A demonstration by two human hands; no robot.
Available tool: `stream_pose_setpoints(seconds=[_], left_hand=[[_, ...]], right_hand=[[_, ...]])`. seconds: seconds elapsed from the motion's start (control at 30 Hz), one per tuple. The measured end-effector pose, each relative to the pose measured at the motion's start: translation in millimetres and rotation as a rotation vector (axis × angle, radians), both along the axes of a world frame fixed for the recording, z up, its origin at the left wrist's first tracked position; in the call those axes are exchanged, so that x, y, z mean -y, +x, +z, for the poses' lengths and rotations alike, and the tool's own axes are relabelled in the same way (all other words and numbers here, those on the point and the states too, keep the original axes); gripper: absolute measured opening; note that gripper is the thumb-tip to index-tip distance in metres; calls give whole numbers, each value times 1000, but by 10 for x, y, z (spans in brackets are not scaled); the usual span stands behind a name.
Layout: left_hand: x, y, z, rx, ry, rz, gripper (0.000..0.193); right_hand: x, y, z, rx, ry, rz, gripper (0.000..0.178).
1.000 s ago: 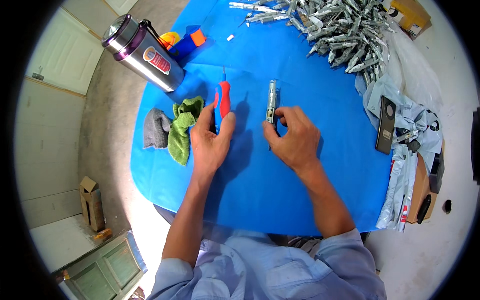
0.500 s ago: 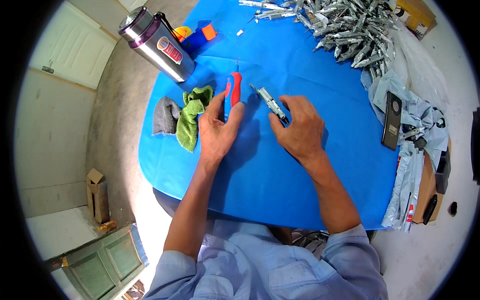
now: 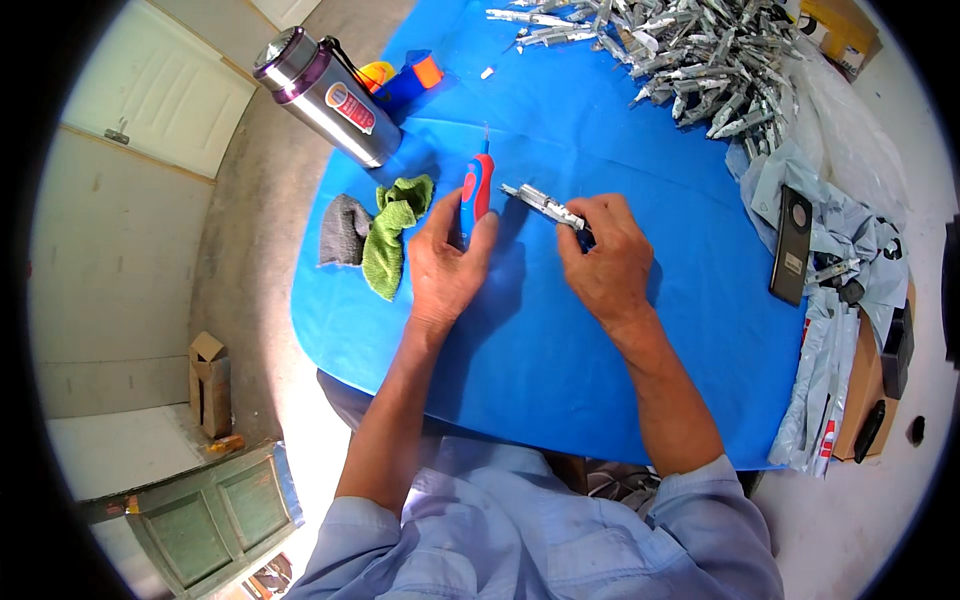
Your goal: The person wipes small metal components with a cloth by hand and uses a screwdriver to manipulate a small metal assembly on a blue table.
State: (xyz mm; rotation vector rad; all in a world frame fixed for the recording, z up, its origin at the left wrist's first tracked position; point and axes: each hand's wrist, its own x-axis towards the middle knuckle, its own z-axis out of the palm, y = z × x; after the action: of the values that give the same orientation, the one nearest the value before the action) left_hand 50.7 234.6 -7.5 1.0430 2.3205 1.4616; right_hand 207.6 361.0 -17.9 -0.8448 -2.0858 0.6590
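Observation:
My left hand point(image 3: 447, 268) is closed around a red-and-blue handle point(image 3: 478, 185) that looks like an electric toothbrush body, held upright with a thin metal shaft at its top. Thumb and fingers of my right hand point(image 3: 610, 262) pinch one end of a slim grey-and-white mechanism point(image 3: 541, 203). Its other end points up and left toward the handle, with a gap between the two. Both are held over the blue-covered table point(image 3: 560, 370). Beside my left hand lie a green cloth point(image 3: 385, 250) and a grey cloth point(image 3: 343, 230).
A steel flask point(image 3: 335, 105) stands at the far left, near a blue-and-orange object point(image 3: 410, 80). Many similar mechanisms point(image 3: 690, 70) are heaped at the far right. On the right side lie a dark phone point(image 3: 792, 245), crumpled plastic bags point(image 3: 860, 225) and cardboard point(image 3: 860, 400).
In my right hand the mechanism has turned to a flatter slant, and my fingers have closed on its end. My left hand keeps its hold on the handle. The whole view has shifted slightly.

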Motion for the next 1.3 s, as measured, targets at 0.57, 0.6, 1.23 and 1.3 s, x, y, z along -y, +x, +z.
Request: stream_pose_setpoints(seconds=[0.57,0.6,1.23,1.3], left_hand=[[-22,78,22,-123,37,45,42],[-23,76,12,-117,42,47,42],[111,-32,-2,-465,75,-30,57],[213,124,-85,-303,63,-23,59]], right_hand=[[-68,13,-49,-55,-56,36,21],[-70,12,-47,-62,-58,37,21],[-81,-7,-20,-226,-202,166,22],[-124,-13,-61,-302,-255,229,20]])
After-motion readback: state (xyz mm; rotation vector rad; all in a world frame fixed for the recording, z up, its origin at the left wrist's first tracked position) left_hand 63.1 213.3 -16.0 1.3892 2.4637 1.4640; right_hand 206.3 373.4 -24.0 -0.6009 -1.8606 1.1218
